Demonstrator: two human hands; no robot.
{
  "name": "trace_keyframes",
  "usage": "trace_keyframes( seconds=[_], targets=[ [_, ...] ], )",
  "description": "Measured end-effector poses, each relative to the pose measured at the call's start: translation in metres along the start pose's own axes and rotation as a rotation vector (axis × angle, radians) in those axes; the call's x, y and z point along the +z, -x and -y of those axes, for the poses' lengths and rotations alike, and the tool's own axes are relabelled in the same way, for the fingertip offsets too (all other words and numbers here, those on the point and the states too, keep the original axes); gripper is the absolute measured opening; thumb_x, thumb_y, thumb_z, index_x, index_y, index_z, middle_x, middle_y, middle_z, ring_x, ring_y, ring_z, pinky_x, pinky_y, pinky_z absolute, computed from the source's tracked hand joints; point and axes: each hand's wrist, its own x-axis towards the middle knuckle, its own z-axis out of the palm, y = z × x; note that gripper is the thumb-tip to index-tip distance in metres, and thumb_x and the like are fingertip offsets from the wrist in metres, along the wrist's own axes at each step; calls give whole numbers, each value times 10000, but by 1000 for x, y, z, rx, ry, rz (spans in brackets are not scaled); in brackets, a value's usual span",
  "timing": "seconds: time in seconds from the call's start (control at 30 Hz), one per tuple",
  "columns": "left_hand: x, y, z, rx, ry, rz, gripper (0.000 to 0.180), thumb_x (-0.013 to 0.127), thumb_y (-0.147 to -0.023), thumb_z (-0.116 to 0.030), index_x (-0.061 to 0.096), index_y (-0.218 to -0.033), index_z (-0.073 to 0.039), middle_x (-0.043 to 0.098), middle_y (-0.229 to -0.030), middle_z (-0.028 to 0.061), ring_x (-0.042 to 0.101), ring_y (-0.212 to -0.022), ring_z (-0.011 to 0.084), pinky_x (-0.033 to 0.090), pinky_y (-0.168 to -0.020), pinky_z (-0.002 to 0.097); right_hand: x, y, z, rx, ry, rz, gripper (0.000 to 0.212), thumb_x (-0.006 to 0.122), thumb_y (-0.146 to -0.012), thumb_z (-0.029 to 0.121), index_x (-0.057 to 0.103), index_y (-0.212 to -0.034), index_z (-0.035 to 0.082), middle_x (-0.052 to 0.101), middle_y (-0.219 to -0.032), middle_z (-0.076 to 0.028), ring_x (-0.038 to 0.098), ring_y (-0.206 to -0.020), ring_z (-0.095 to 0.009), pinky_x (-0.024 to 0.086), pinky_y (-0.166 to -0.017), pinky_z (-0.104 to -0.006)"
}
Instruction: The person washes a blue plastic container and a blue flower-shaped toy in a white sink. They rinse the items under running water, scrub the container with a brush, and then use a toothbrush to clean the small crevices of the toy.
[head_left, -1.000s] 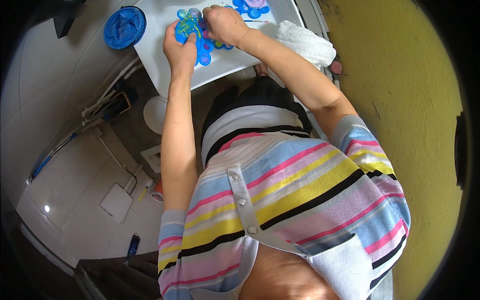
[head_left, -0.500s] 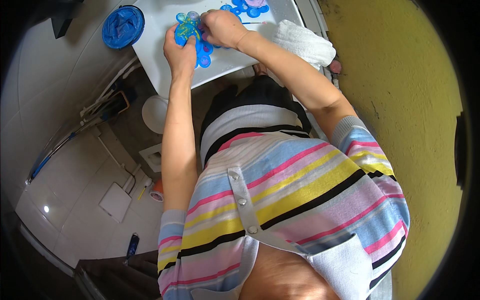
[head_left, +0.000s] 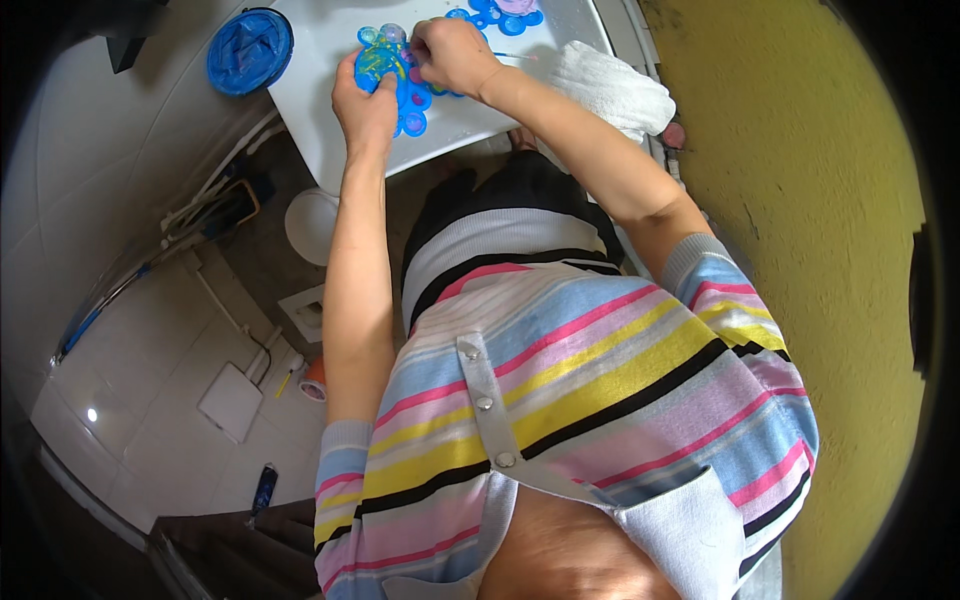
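Over a white basin (head_left: 325, 150), a blue piece with round cup-like lobes (head_left: 383, 63) and yellow smears is gripped in my left hand (head_left: 364, 108), thumb pressed on its front. My right hand (head_left: 456, 58) is closed at the right edge of this piece, with fingers bent and pinched together. What its fingertips hold is hidden. More blue lobes with pink and purple centres (head_left: 414, 108) show just below and right of the held piece. Farther back on the basin lies another blue lobed piece (head_left: 508, 22) with something pale pink on it. A thin brush-like stick (head_left: 515, 56) lies right of my right hand.
A white towel (head_left: 610, 90) is draped over the basin's right side, near the yellow wall (head_left: 800, 200). At the left stands a bin with a blue liner (head_left: 250, 52). Below the basin are a round white object (head_left: 312, 228) and pipes (head_left: 225, 175).
My right hand has shifted slightly at the piece's edge, fingers still pinched. My left hand keeps its grip. The whole view has moved a little.
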Motion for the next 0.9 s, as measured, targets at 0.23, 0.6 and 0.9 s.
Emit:
trace_keyframes(
  seconds=[0.23, 0.6, 0.9],
  targets=[
    [7, 2, 6, 56, -79, -16, 437, 652, -797, 48, 530, -1213, -2, 633, -1056, 115, 613, -926, 178, 500, -795, 289, 3, 5, 5, 11, 175, 50, 205, 732, -629, 162, 685, -794, 51, 657, -803, -208, 648, -755, -367, 531, -697, -424],
    [1, 4, -3, -9, -54, 21, 424, 642, -795, 36, 536, -1203, -13, 639, -1046, 111, 620, -907, 182, 500, -789, 299, -4, 2, 6, 128, 89, 66, 201, 723, -621, 149, 683, -788, 45, 668, -779, -155, 652, -754, -340, 529, -701, -400],
    [-1, 3, -7, -19, 5, 32, 433, 645, -792, 47, 526, -1206, 4, 637, -1044, 124, 627, -914, 192, 510, -804, 305, -5, 4, 0, 14, -34, 33, 179, 736, -608, 162, 670, -723, 41, 655, -742, -176, 640, -741, -361, 525, -683, -418]
  ],
)
